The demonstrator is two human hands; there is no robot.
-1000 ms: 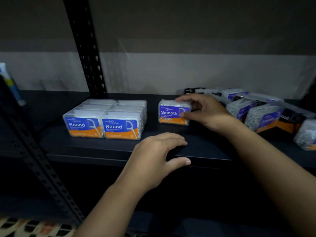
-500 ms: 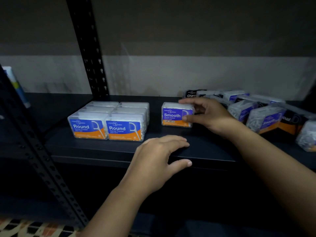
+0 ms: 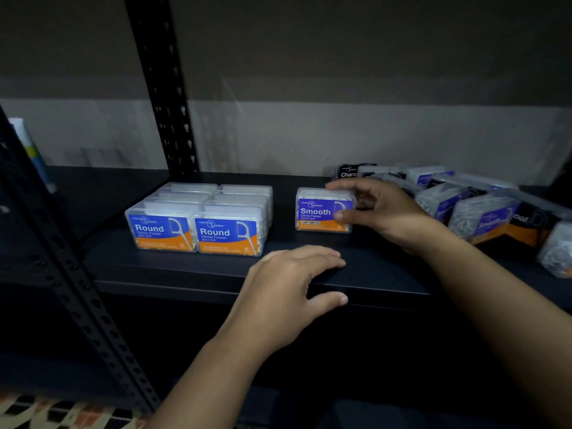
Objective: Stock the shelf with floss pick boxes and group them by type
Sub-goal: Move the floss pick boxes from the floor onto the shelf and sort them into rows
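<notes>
A clear "Smooth" floss pick box (image 3: 318,212) with a purple and orange label stands upright on the black shelf (image 3: 387,267). My right hand (image 3: 380,215) grips its right end, fingers over the top and thumb on the front. To its left, several "Round" boxes (image 3: 198,221) with blue and orange labels stand packed in two rows. My left hand (image 3: 288,292) rests on the shelf's front edge, fingers spread, holding nothing.
A jumbled pile of Smooth and black Charcoal boxes (image 3: 470,205) lies at the right of the shelf. A black perforated upright (image 3: 161,88) rises behind the Round boxes, another post (image 3: 62,258) slants at the left. A patterned floor shows at the bottom left.
My right hand has stayed on the Smooth box, which sits in about the same spot. The left hand has not moved on the shelf edge. The view shifted slightly.
</notes>
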